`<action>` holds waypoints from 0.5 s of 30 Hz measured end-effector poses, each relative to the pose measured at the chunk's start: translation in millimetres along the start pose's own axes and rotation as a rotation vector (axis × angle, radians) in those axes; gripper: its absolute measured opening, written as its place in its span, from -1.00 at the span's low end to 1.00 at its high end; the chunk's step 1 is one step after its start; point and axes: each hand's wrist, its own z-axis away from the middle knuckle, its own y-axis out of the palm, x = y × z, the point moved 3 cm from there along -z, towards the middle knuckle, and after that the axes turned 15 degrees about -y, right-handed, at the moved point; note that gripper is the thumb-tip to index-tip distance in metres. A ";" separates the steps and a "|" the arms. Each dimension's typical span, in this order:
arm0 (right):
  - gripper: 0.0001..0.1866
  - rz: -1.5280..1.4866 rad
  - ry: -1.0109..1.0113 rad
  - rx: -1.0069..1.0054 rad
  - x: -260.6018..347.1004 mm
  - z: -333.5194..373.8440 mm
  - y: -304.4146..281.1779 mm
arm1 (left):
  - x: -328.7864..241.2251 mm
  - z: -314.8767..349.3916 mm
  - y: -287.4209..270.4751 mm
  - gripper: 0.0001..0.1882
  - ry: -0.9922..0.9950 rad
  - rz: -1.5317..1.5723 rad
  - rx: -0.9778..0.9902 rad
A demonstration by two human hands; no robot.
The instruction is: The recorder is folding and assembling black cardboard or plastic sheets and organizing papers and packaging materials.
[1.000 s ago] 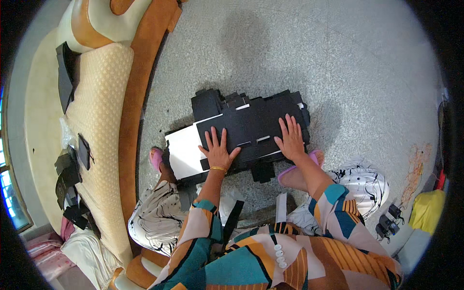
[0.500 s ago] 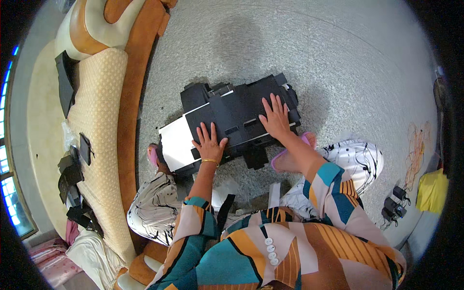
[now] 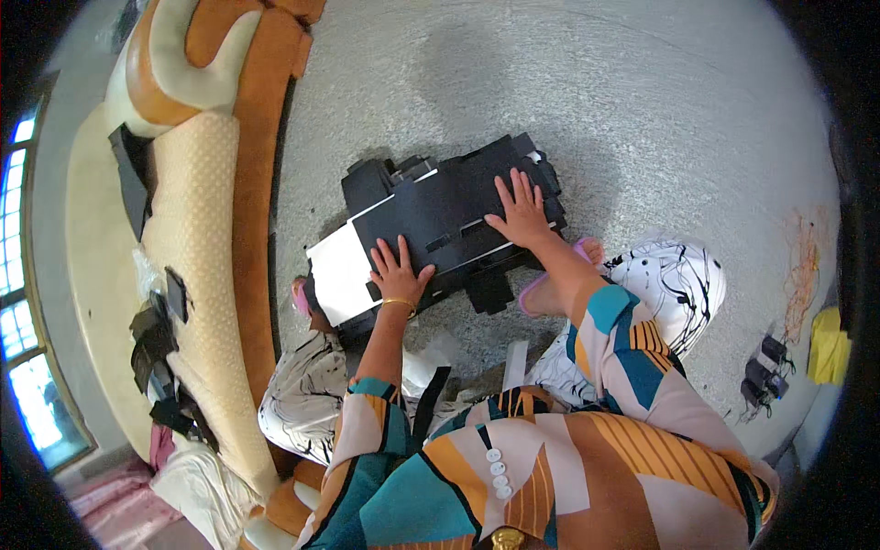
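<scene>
A stack of flat black card pieces with cut slots (image 3: 436,203) lies on the floor between my feet, tilted up toward the right. At its left end a plain white face (image 3: 343,273) shows, uncovered by black. My left hand (image 3: 398,277) rests on the lower left part of the black top, its fingers spread. Farther right, my right hand (image 3: 522,218) lies flat near the right end, fingers also apart. Neither hand grips anything. A black piece with notched edges (image 3: 490,291) sticks out from the near side. How many layers lie under the top cannot be told.
Along the left runs a cushioned sofa (image 3: 197,220) with a dark phone-like object (image 3: 176,295) and black scraps (image 3: 151,353) on it. At the right are dark adapters with cables (image 3: 766,374), a yellow bag-like item (image 3: 828,346) and tangled orange wire (image 3: 803,275). My feet flank the stack.
The view has shifted slightly. Both hands stay spread on the black top, with only small changes in their position; the upper card edges at the right look a little differently arranged.
</scene>
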 end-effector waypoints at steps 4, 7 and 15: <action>-0.18 0.010 0.004 -0.046 -4.5 2.2 -3.0 | -4.3 -1.6 -9.1 -0.06 0.028 0.011 0.024; -0.19 0.008 -0.014 -0.054 0.2 -3.0 -2.9 | -6.3 2.4 -24.2 -0.09 -0.020 0.001 0.042; -0.23 0.071 -0.036 -0.044 -4.8 -1.7 7.7 | -5.9 4.8 -15.7 -0.04 0.016 0.069 0.010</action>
